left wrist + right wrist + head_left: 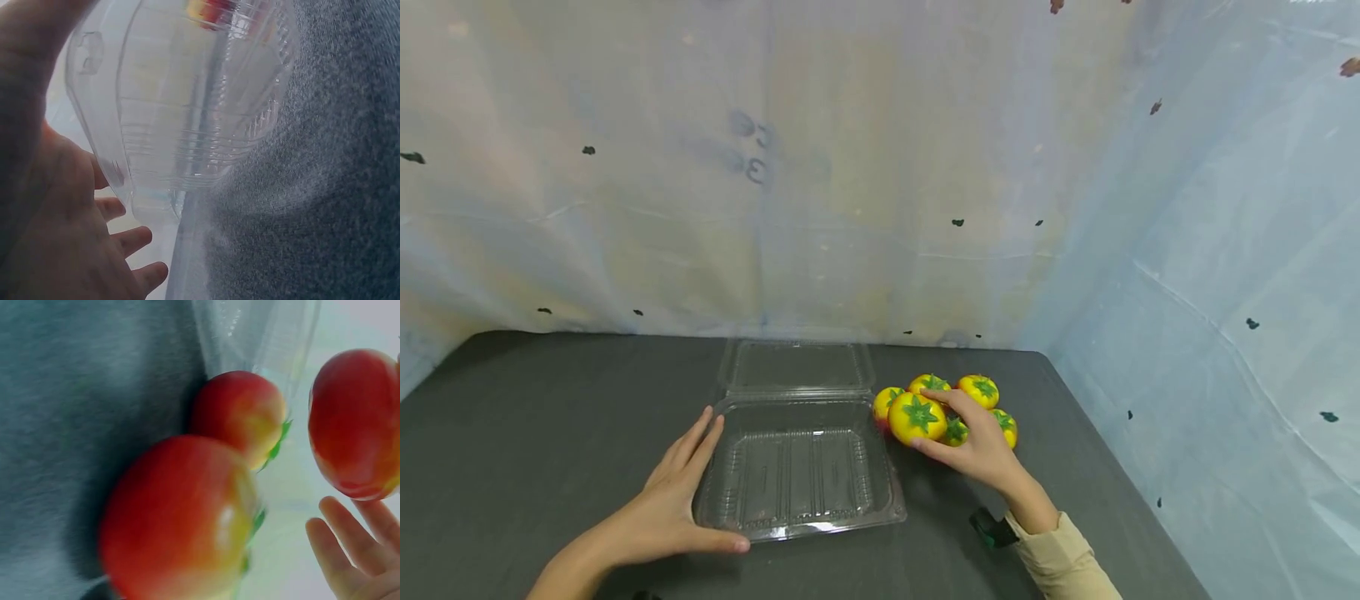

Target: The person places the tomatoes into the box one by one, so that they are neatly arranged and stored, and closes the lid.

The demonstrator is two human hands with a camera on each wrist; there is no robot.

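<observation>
On my feed, R hand [981, 448] pinching a yellow-red fruit [917, 421], held up nr the other fruits [977, 391], R of clear container [801, 479], lid [799, 367] back, L hand [662, 510] straight-fingered, thumb apart, at container's L edge, dk grey surface [512, 433] below.

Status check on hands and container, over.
Right hand grips a raised fruit. Left hand at left side of clear container. Lid open, no fruit inside. Possible obstacle: another fruit near right rim.

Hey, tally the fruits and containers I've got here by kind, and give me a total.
Yellow-and-red fruits: 6 visible, one held by the right hand
Clear plastic container, lid open: 1
Total: 7
</observation>
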